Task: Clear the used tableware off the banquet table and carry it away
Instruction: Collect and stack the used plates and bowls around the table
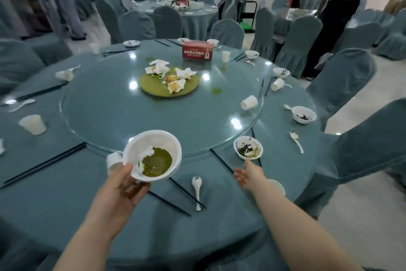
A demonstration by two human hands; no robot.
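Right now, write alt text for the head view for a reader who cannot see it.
A person's left hand holds a white bowl of green soup over a round banquet table, while the open right hand reaches toward a small dirty bowl. Cups, spoons, chopsticks and used napkins lie scattered around.

our left hand raised, palm up, thumb and fingers curled in a grip. our right hand stretched forward, fingers straight, holding nothing.
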